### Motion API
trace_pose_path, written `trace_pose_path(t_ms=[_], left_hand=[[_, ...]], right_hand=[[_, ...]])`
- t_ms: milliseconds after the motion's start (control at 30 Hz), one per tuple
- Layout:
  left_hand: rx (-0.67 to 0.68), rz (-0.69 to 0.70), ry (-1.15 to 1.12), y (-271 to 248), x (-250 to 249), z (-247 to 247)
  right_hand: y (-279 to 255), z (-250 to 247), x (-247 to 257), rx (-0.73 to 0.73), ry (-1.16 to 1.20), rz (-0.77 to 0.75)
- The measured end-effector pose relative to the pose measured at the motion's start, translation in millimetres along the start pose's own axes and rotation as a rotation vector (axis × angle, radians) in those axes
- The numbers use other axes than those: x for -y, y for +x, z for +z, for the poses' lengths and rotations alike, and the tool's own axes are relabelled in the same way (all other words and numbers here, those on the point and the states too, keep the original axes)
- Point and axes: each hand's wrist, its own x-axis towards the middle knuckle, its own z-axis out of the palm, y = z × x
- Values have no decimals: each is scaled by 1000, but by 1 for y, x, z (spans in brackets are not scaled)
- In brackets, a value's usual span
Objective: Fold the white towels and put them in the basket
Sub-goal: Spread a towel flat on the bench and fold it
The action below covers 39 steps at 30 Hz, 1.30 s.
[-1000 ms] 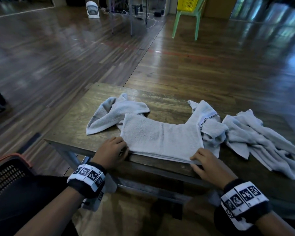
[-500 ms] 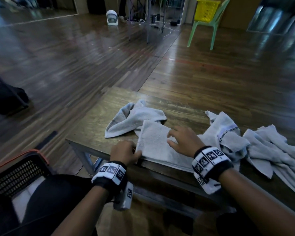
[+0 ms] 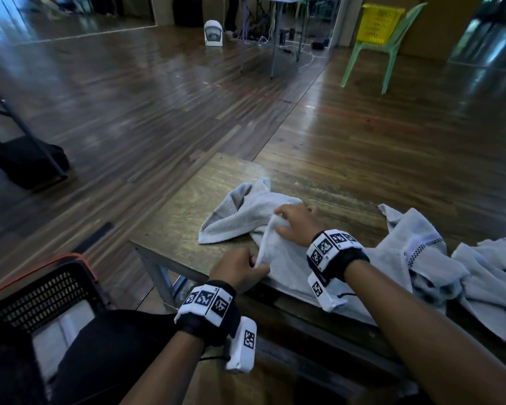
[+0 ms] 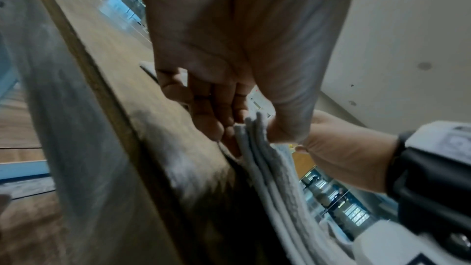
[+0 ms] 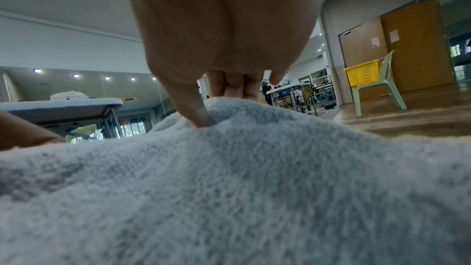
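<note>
A folded white towel (image 3: 284, 258) lies at the near edge of the wooden table (image 3: 181, 229). My left hand (image 3: 240, 267) pinches its near left corner, where the stacked layers (image 4: 254, 148) show between thumb and fingers. My right hand (image 3: 292, 222) grips the far left corner of the same towel (image 5: 229, 178), thumb pressed into the pile, and that edge is raised off the table. The black basket (image 3: 41, 296) with an orange rim stands on the floor at lower left, a folded white towel (image 3: 59, 331) inside it.
A crumpled towel (image 3: 237, 217) lies just beyond my hands. More loose towels (image 3: 456, 270) are heaped at the right of the table. A green chair (image 3: 374, 51) with a yellow basket (image 3: 379, 23) stands far back. A black stand (image 3: 27, 162) is on the floor at left.
My right hand crossed from the towel's near right corner to its left end and took hold of the far corner. The left edge has lifted. My view turned left, showing more of the basket.
</note>
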Motion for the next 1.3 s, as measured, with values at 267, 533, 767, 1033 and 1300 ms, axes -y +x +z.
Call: trace_pose_path(t_ms=[267,533,767,1033,1300], left_hand=[[-567,403,3,-22,-25,-34],[-464,796,85,-42,-57,7],[-286,978,328,-49,-62,73],[-175,927,450,-51,-55,113],[-193,909,513,-51,-46,98]], right_hand=[[-26,-60,-12,-282,422,-101],[-70,-96,-67,-229,475,-105],[-87,-52,-118,63,399,84],[-113,-38,-143,328,246,185],[-118,-26,-139,394,160,151]])
